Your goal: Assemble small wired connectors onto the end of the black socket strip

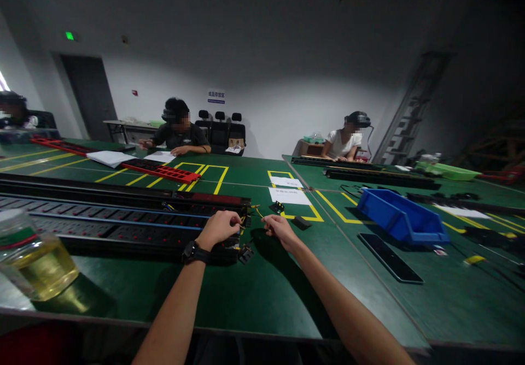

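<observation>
A long black power strip (135, 231) with rows of sockets and red spots lies in front of me. My left hand (221, 227) rests at its right end, fingers curled closed; what they hold, if anything, is hidden. Just to the right, my right hand (281, 230) pinches the end of a thin yellow wire (258, 211) that comes out of the strip's end. A small black end piece (246, 254) sits below the strip's end. Another small black part (277, 207) and a dark block (301, 222) lie beyond my right hand.
To the right are a blue bin (402, 220) and a phone (389, 258). A bottle of yellow liquid (39, 261) stands at the left. Printed sheets (289, 196), a red rail (164, 170) and more black strips (381, 177) lie farther back. Several people sit across the table.
</observation>
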{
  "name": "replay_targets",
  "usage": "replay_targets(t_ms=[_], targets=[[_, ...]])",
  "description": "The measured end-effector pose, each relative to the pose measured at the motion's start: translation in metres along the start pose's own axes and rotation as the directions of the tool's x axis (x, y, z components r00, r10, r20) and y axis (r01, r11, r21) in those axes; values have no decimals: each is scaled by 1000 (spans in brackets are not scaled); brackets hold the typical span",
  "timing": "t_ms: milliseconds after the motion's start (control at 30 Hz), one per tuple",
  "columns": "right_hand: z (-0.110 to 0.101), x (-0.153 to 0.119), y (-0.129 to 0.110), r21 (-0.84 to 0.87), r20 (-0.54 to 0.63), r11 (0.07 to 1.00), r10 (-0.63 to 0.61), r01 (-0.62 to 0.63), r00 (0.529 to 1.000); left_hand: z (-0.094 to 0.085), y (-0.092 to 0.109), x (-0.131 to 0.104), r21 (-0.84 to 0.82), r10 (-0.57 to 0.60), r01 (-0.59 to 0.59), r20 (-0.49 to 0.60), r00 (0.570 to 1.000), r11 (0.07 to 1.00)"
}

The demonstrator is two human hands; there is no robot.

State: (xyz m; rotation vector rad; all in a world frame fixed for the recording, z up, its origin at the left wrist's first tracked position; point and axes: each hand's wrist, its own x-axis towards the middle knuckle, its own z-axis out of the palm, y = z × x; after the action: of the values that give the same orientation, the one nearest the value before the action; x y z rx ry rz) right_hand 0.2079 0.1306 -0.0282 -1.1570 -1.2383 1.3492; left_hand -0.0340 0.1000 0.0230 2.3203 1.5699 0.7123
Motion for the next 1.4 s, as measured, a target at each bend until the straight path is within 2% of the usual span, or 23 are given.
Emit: replay_targets(t_ms=[167, 367, 667, 1133, 1200, 1267, 1333, 1400], targets=[[0, 0, 1, -9, -2, 1000, -6, 6, 1000, -2, -4, 2, -38, 24, -24, -8, 1000, 999], [0, 1, 2, -20, -3, 1000, -6, 6, 1000, -1, -3, 1, 1, 7, -7, -24, 1000, 1000], [0, -1, 1, -37, 9, 999, -15, 16, 1000, 1, 0, 0, 8, 59, -59, 0, 998, 998], [3, 2, 4, -80, -3, 996, -32, 32, 999, 7, -1, 1, -58, 84, -84, -2, 997, 995], [-1, 4, 4, -180, -55, 982, -61, 50, 997, 7, 0, 0, -56, 77, -77, -6, 997, 995], [-13, 7, 1, -363, -182, 928, -153, 78, 971, 6, 0, 0, -49, 66, -66, -4, 998, 997], [-33, 8, -4, -543, -344, 838, -279, 53, 896, 6, 0, 0, -38, 55, -55, 0, 998, 998], [-60, 8, -9, -635, -478, 769, -315, -74, 820, 6, 0, 0, -29, 47, -47, 7, 999, 998]])
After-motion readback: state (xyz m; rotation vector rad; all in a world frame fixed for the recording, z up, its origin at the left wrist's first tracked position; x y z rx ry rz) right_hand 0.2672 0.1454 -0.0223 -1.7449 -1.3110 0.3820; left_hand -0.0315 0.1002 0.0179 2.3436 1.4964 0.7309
